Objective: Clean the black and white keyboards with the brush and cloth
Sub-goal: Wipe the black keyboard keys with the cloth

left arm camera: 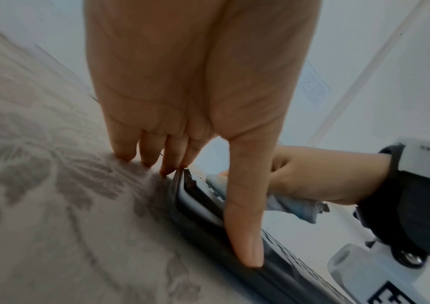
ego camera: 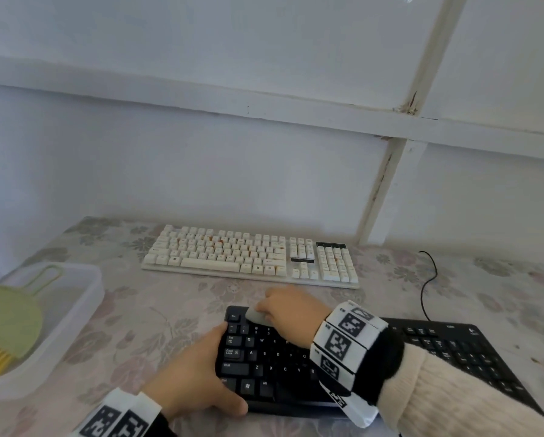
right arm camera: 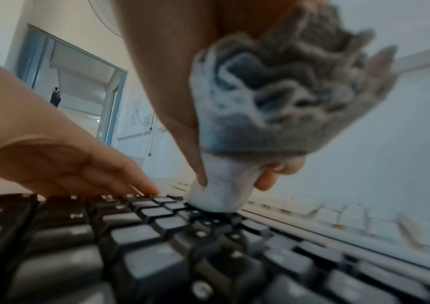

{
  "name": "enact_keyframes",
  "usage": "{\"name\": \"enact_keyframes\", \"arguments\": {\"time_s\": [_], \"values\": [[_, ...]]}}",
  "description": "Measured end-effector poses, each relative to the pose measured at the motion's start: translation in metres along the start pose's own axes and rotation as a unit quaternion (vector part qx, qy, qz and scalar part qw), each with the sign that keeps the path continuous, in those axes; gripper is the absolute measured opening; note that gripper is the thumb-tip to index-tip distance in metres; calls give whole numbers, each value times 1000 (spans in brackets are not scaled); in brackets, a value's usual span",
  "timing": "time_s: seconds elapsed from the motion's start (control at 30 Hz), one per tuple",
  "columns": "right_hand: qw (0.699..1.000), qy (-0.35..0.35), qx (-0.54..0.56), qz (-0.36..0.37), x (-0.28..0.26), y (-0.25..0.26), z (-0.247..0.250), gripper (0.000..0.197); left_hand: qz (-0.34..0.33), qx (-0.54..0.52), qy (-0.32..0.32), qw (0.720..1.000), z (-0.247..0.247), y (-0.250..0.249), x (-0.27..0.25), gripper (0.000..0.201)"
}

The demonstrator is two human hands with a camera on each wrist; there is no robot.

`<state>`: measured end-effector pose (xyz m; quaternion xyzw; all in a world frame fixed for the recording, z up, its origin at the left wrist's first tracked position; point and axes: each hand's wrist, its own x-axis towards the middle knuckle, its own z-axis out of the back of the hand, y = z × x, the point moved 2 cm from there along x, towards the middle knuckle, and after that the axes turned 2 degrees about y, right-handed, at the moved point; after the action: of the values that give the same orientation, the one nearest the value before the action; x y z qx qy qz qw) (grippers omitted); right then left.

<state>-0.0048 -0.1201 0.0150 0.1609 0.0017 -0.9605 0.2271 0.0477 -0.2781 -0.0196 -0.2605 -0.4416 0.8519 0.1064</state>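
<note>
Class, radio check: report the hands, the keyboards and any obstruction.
Right hand pinches cloth on black keyboard; left hand steadies its edge. White keyboard untouched. Nothing obstructing.

On the table [ego camera: 453, 279], the black keyboard [ego camera: 453, 345] lies near, the white keyboard [ego camera: 251, 257] behind it. At left sits a tray [ego camera: 84, 298] with the brush [ego camera: 9, 326] inside. The cloth [ego camera: 259, 316] rests on the black keyboard's far left corner.

Bunched grey cloth [ego camera: 259, 316] presses black keyboard's [ego camera: 447, 345] top-left keys.
</note>
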Motion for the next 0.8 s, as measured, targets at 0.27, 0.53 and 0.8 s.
{"name": "enact_keyframes", "arguments": {"time_s": [0.27,0.53,0.8], "values": [[997,-34,18,-65,-41,-58,-12,31,14,-11,5,1000,-1,4,2,86],[984,-5,17,-175,-82,-113,-16,29,22,11,19,1000,-1,6,3,103],[977,22,14,-213,-54,-94,8,29,3,23,6,1000,-1,4,1,84]]}}
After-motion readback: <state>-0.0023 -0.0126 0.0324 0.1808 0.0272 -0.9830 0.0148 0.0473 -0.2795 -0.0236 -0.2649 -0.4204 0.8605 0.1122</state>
